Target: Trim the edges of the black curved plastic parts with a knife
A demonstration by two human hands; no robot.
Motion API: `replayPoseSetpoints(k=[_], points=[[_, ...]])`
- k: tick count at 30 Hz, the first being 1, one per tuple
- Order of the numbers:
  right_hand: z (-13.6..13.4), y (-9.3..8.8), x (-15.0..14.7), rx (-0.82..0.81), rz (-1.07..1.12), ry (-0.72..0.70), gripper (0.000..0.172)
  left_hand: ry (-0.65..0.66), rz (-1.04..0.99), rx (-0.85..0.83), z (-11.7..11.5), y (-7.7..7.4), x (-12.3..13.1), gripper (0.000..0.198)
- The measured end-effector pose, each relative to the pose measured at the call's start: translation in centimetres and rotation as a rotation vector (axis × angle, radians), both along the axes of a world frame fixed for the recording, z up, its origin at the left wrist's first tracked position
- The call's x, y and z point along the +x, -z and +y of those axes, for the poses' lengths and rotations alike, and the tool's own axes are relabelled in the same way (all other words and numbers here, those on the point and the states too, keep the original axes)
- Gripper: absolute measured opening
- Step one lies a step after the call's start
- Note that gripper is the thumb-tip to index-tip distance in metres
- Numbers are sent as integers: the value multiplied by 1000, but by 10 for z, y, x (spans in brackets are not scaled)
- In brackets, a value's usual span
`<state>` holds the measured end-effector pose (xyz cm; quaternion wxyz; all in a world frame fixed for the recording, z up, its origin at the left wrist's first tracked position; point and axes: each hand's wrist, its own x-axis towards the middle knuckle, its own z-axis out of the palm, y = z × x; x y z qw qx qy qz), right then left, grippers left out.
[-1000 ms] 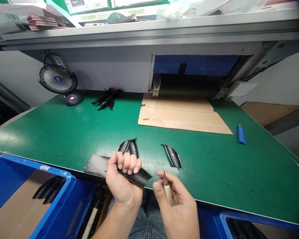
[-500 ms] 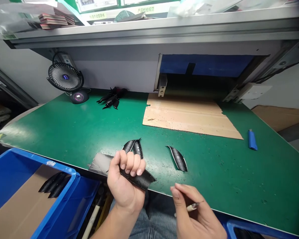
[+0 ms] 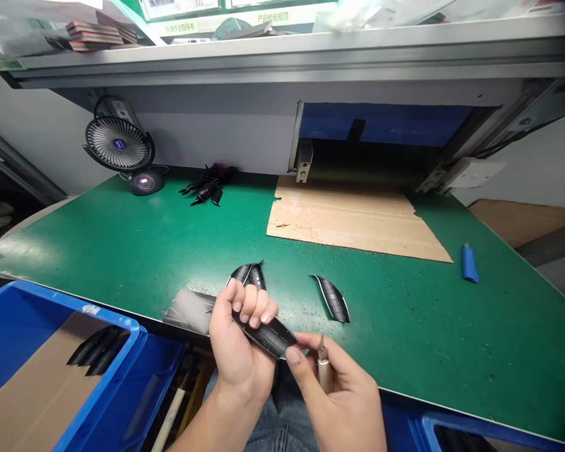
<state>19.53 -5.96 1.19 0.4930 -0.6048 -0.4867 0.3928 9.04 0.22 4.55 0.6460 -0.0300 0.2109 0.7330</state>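
Closed tight in the left hand (image 3: 238,351), the black ribbed strip (image 3: 269,334) should be kept steady; the knife (image 3: 323,367), pinched in the right hand (image 3: 339,402), is best drawn lightly along its edge.

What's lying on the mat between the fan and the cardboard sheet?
In the head view, a small pile of black pointed parts lies on the green mat between the fan and the cardboard sheet.

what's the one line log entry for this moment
left hand: grips black strip | right hand: holds knife at strip end | green bench
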Motion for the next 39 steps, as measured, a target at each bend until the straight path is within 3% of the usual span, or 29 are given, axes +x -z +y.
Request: replayPoseSetpoints(k=[2,6,9,19,27,32,39], points=[[2,-1,1,-29,-40,-37,33,-10,57,36,-2,-1,0,37],[-1,7,11,103,-65,-50,27,-93,157,81,1,-4,-4,39],[-6,14,17,133,-6,-169,36,-105,186,89,4,-5,-7,39],[-5,17,1,-223,364,-328,45,-95,204,104,-1,-5,-3,40],[-3,13,9,-100,54,-325,37,-97,224,114,-4,-2,-2,42],[-4,13,9,73,-144,-299,30,-108,232,95,-5,0,1,41],[-6,24,13,274,-398,-310,35,-134,245,55,-6,0,2,40]])
